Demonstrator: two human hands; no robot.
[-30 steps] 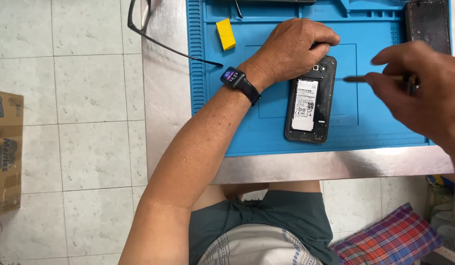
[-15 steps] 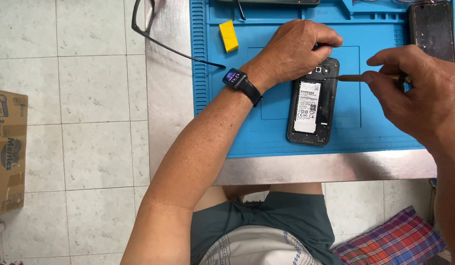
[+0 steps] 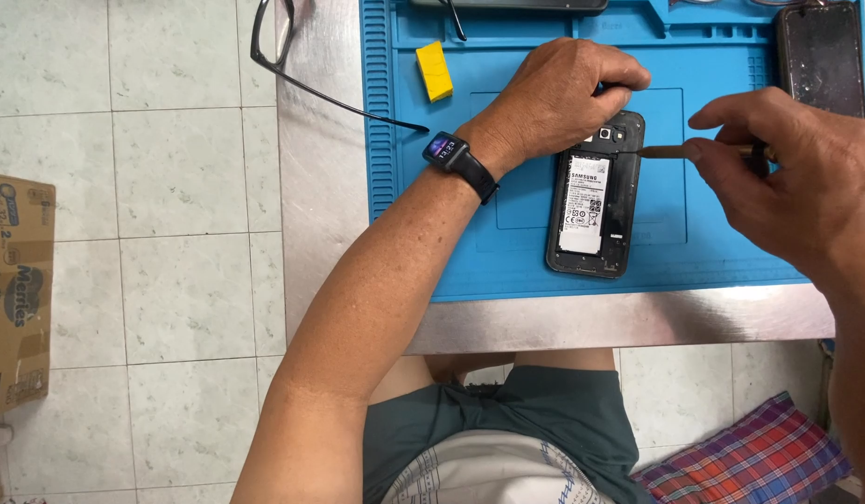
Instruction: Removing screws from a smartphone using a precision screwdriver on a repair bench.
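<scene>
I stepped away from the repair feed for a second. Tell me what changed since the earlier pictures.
Very little. The right hand keeps its grip on the thin tool, its tip at the right edge of the opened phone near the top. The left hand still steadies the phone's top end. Phone, yellow block and eyeglasses lie where they were on the blue mat; only the view shifted slightly.

Backless black phone (image 3: 593, 201), white-labelled battery exposed, flat on blue mat (image 3: 712, 252)

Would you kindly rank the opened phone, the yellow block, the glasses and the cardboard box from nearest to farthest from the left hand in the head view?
1. opened phone: touched at its top end by the left hand.
2. yellow block: just left, on the blue mat.
3. glasses: farther left, on the table edge.
4. cardboard box: far left, on the floor.
</scene>
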